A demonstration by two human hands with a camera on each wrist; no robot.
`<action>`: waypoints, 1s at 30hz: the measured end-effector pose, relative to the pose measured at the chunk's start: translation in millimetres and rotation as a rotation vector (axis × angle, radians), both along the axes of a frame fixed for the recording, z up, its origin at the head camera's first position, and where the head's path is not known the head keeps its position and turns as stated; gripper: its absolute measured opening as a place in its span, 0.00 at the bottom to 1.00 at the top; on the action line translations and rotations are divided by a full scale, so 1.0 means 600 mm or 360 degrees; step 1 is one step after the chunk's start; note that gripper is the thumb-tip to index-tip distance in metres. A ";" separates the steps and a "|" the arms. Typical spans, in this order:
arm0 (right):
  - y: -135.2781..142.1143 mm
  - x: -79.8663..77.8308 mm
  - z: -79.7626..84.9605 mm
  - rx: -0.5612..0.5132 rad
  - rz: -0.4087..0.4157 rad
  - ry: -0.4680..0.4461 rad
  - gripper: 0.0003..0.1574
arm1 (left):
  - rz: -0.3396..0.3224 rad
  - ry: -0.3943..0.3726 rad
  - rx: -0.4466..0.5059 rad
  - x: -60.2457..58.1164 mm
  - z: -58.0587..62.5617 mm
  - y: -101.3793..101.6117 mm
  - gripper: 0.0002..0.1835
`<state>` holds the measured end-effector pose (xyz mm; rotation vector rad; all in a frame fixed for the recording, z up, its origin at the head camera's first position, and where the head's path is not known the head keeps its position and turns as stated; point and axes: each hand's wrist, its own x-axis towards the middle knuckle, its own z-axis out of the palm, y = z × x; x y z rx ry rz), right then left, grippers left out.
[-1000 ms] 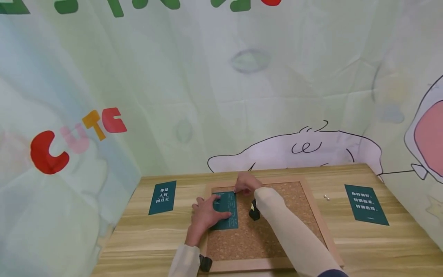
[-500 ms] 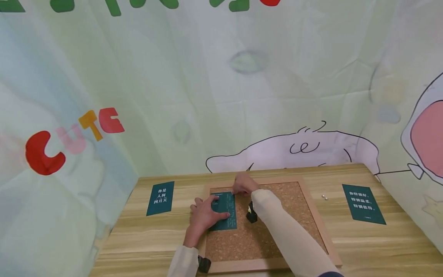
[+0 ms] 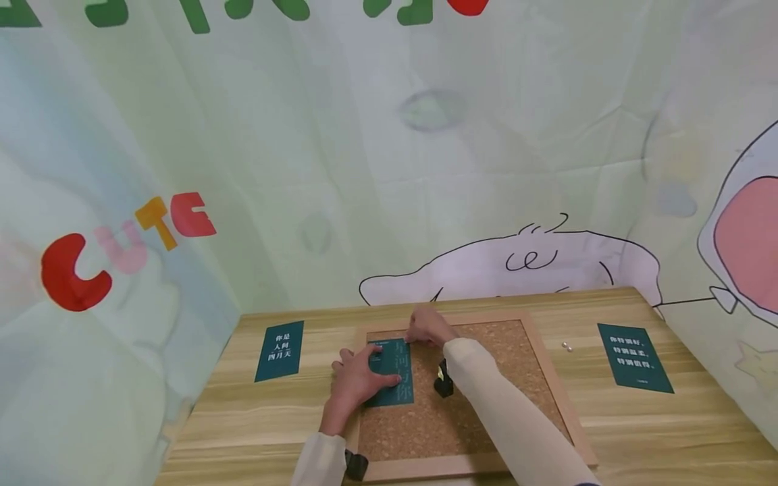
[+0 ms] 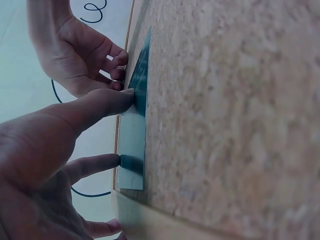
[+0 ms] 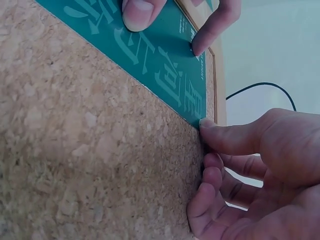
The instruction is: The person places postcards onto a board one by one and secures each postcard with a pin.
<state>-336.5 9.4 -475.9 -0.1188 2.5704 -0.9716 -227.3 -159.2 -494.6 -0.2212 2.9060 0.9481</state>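
Hard to make out at the far right corner of the dark teal card (image 3: 390, 364): covered in part by the right-hand grip (image 3: 428, 325). Curled there, fingertips drawn close together below the thumb in the right wrist view, thumb tip right on the corner; cannot tell, with the space between so dark and small, about a clamp on anything. Partly hidden also on the card's left side, beneath the left-hand grip (image 3: 352, 383). Spread apart, thumb and index finger stretched over the card and pressing with their tips. Seen almost edge-on in the left wrist view, with pale glare over the printing.

Lies flat on the cork (image 3: 456, 422), in the far left part, inside the wooden frame (image 3: 428, 467); directly under the left thumb and index fingertip, corner against the right thumb.

Screened by the right sleeve (image 3: 510, 418): part of the cork and near frame edge. Cut off at the bottom: left sleeve (image 3: 319, 459). On the worktop (image 3: 237, 425), well apart from both hands: left card (image 3: 279, 351) and right card (image 3: 635, 359), plus tiny shiny objects (image 3: 567, 347) near the latter, too small to identify. Cut off above: green lettering (image 3: 292, 9).
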 end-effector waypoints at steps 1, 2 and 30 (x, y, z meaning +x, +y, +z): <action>0.001 0.000 -0.002 0.0000 0.0002 0.0009 0.08 | -0.0001 0.0000 0.0002 0.000 0.000 0.000 0.44; 0.002 0.000 -0.004 -0.0007 -0.0001 0.0020 0.09 | -0.0003 0.0000 0.0002 0.000 0.000 0.001 0.44; 0.222 0.037 0.058 -0.0316 0.0327 0.0306 0.30 | -0.0016 -0.0008 -0.0009 -0.002 -0.005 -0.003 0.43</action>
